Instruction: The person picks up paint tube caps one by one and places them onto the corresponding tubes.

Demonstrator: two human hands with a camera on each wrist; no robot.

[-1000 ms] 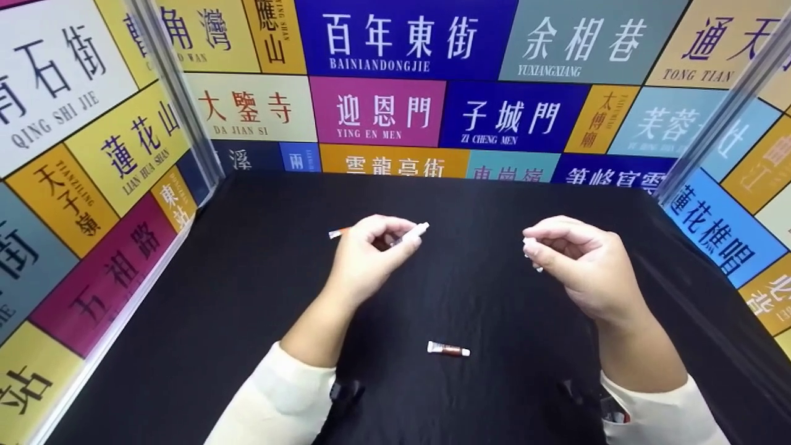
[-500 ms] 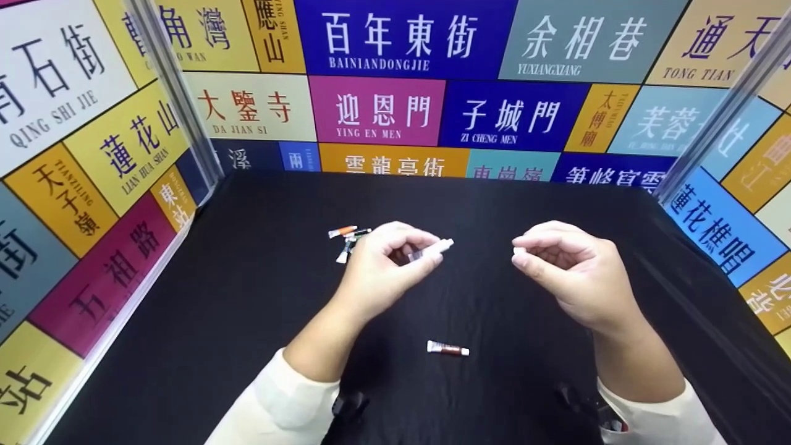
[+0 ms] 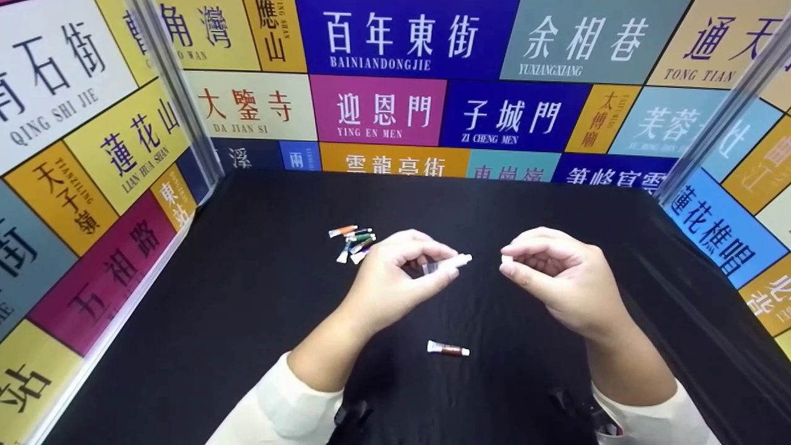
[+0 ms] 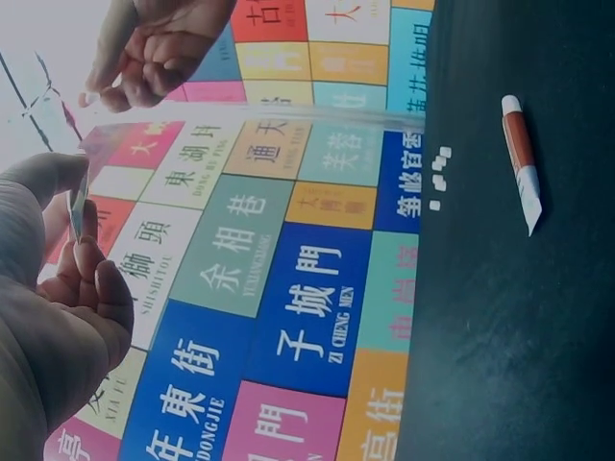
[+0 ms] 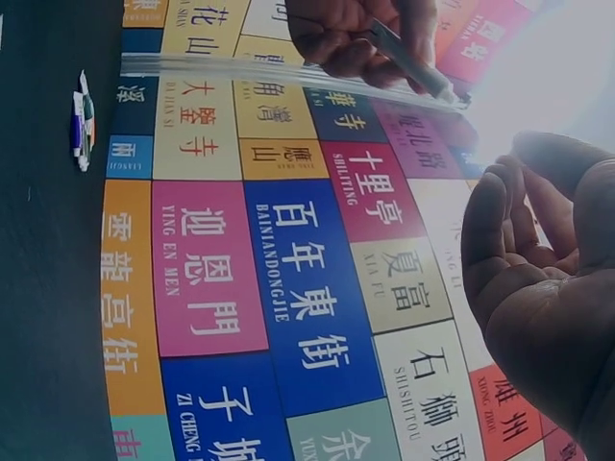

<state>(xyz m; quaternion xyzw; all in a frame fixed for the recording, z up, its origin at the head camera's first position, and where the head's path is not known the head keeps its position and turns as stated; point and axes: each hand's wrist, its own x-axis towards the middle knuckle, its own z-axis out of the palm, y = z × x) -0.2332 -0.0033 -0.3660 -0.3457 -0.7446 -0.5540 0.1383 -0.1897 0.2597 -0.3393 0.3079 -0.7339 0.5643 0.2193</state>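
Note:
In the head view my left hand grips a small white paint tube between thumb and fingers, its nozzle end toward the right. The same tube shows at the top of the right wrist view. My right hand pinches a tiny white cap between thumb and forefinger. A short gap separates the cap from the nozzle. Nearer the body, a paint tube with a brown-red band lies on the black cloth; the left wrist view shows this brown-red tube too.
Several paint tubes lie in a loose pile left of my left hand. Several small white caps sit on the black-covered table, hidden in the head view. Sign-printed panels enclose the back and sides.
My left hand with the white tube has moved right and nearer the body, uncovering the pile of tubes. My right hand has moved left with the cap, narrowing the gap.

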